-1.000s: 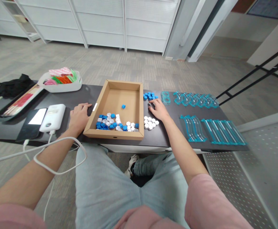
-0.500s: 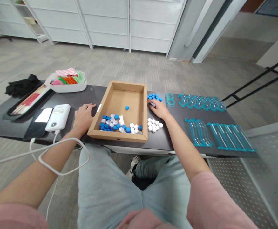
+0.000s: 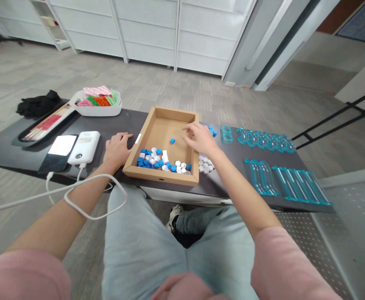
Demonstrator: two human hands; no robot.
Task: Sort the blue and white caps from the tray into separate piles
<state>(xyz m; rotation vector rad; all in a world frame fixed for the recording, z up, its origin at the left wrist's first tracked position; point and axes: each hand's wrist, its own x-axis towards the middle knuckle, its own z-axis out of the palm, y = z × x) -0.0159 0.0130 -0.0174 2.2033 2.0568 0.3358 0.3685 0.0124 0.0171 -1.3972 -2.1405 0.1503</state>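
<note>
A shallow cardboard box (image 3: 160, 176) sits on the dark table, with a heap of small blue and white hexagon pieces (image 3: 160, 160) along its near wall and one lone blue piece (image 3: 172, 141) further in. My right hand (image 3: 199, 141) hovers over the box's right rim, its fingers pinched together; I cannot make out what they hold. Just right of the box lie a few blue pieces (image 3: 212, 131) and a cluster of white pieces (image 3: 206, 165). My left hand (image 3: 117, 148) rests flat on the table against the box's left side, fingers spread.
Clear teal track pieces lie in rows at the right (image 3: 263, 139) (image 3: 288, 180). At the left are a white power bank (image 3: 84, 152) with a cable, a phone (image 3: 60, 149), a white basket of coloured strips (image 3: 97, 110), a black tray of sticks (image 3: 43, 127) and black cloth (image 3: 38, 104).
My right hand has lifted from the blue pieces on the table and moved left over the box's right rim, fingers now pinched. The left hand stays put. The camera has shifted.
</note>
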